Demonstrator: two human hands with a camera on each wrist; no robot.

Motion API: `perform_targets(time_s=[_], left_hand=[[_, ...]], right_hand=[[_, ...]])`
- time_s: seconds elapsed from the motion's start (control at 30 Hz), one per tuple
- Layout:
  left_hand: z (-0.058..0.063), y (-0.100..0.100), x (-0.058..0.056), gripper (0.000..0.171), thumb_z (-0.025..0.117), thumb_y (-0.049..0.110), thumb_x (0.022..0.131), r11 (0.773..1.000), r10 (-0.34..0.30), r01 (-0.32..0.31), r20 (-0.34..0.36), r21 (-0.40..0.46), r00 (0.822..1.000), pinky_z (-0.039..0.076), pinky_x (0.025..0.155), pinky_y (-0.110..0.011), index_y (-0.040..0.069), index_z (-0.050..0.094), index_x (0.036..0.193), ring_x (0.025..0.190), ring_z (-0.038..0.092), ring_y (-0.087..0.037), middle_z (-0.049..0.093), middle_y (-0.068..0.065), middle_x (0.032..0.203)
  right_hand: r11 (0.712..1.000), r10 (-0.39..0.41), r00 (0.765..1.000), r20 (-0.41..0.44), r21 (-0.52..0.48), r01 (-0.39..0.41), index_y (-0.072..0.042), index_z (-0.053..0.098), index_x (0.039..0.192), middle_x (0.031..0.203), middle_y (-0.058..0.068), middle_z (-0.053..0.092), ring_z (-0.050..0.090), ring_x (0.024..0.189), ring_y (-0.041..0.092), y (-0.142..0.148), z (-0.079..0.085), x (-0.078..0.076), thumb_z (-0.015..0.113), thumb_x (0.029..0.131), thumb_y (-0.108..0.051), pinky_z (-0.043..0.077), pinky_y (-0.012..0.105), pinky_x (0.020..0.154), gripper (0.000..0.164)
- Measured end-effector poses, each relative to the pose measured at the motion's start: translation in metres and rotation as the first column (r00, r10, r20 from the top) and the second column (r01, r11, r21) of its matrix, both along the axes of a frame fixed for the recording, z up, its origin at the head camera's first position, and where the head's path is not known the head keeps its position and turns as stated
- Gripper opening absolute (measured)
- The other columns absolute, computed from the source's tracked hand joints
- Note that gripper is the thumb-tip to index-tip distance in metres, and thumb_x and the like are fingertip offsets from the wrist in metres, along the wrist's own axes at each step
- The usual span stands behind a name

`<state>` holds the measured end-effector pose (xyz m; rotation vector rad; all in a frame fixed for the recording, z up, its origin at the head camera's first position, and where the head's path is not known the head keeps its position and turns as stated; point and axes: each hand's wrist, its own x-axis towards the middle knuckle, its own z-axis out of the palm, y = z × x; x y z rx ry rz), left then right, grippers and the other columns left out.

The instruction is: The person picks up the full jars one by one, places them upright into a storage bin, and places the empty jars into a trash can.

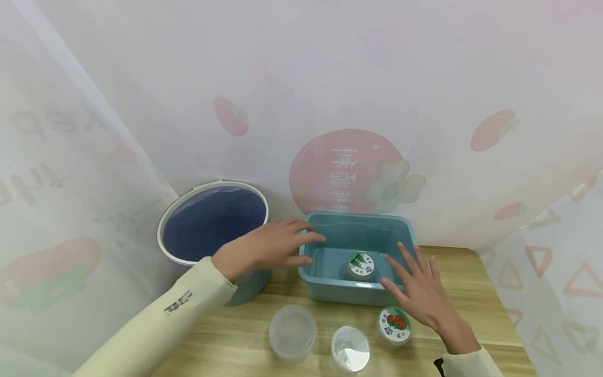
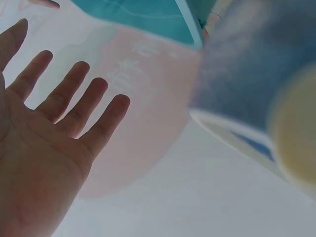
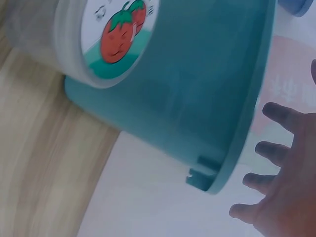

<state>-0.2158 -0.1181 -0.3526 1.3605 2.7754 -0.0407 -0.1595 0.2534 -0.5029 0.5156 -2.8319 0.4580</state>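
A teal plastic bin (image 1: 330, 289) stands on the wooden table, with a small round tub (image 1: 360, 265) inside whose lid shows a green vegetable picture. My left hand (image 1: 278, 245) hovers by the bin's left end, fingers spread in the left wrist view. Over the right end is my right hand (image 1: 421, 289), its fingers also spread. Neither hand holds anything. In front of the bin, near my right hand, sits a tub with a red fruit lid (image 1: 394, 325), which shows close up in the right wrist view. To its left are two clear round tubs (image 1: 292, 333).
A large round bucket (image 1: 248, 291) with a white rim and dark blue top stands left of the bin, under my left forearm. Pale printed cloth (image 1: 264, 63) hangs behind and at both sides. The wooden table (image 1: 452, 267) extends right of the bin.
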Motion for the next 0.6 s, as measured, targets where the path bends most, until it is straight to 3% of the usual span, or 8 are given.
perform_targets(time_s=[0.13, 0.33, 0.47, 0.6], left_hand=[[0.01, -0.021, 0.004, 0.054, 0.061, 0.048, 0.098, 0.998, 0.021, -0.018, -0.04, 0.067, 0.999, 0.043, 0.108, -0.05, 0.033, 0.047, 0.148, 0.139, 0.042, -0.022, 0.049, 0.0, 0.148], [0.025, -0.057, 0.007, 0.057, 0.062, 0.047, 0.098, 0.993, 0.079, -0.07, -0.102, 0.091, 0.992, 0.044, 0.103, -0.056, 0.032, 0.045, 0.15, 0.137, 0.043, -0.028, 0.048, -0.004, 0.149], [0.026, -0.083, 0.009, 0.058, 0.063, 0.048, 0.097, 0.987, 0.128, -0.115, -0.111, 0.116, 0.986, 0.043, 0.104, -0.058, 0.032, 0.046, 0.15, 0.138, 0.043, -0.029, 0.049, -0.004, 0.148], [0.021, -0.112, 0.014, 0.057, 0.061, 0.048, 0.098, 0.976, 0.192, -0.18, -0.089, 0.123, 0.977, 0.042, 0.104, -0.061, 0.03, 0.047, 0.15, 0.139, 0.043, -0.032, 0.049, -0.006, 0.148]], right_hand=[[1.0, 0.012, 1.0, -0.019, 0.005, -0.012, -0.028, 0.043, 0.153, 0.167, 0.008, 0.018, 0.01, 0.152, 0.046, -0.005, 0.006, 0.009, 0.053, 0.098, -0.057, 0.006, 0.072, 0.115, 0.062], [0.999, 0.014, 1.0, -0.025, 0.04, -0.013, -0.032, 0.04, 0.154, 0.167, 0.006, 0.017, 0.007, 0.154, 0.041, -0.01, 0.011, 0.023, 0.053, 0.098, -0.058, 0.003, 0.069, 0.118, 0.063], [0.999, 0.018, 0.999, -0.027, 0.041, -0.017, -0.035, 0.037, 0.154, 0.168, 0.004, 0.016, 0.006, 0.154, 0.039, -0.014, 0.013, 0.031, 0.054, 0.098, -0.057, 0.003, 0.068, 0.118, 0.063], [0.998, 0.037, 0.999, -0.038, 0.057, -0.035, -0.038, 0.037, 0.154, 0.167, 0.004, 0.018, 0.009, 0.154, 0.039, -0.019, 0.013, 0.039, 0.054, 0.097, -0.057, 0.011, 0.069, 0.117, 0.063]])
